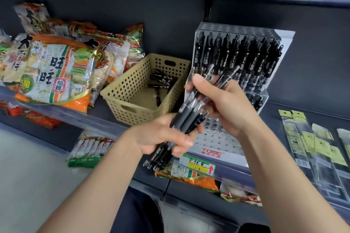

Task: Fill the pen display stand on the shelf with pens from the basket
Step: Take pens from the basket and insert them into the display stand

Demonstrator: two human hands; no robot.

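A clear tiered pen display stand [219,142] sits on the shelf, its back rows full of black pens [244,56] and its front holes bare. Left of it stands a beige perforated basket [130,89] with several black pens [161,81] lying in its far corner. My left hand [161,136] grips a bundle of black pens [181,126] in front of the stand. My right hand [223,100] holds the upper ends of pens from that bundle, thumb on top. The stand's middle rows are hidden behind my hands.
Large snack bags [55,70] lie piled left of the basket. Flat packets in clear sleeves [318,147] lie on the shelf at right. A price label [197,165] hangs on the shelf edge below the stand. More snack packs [91,149] fill the lower shelf.
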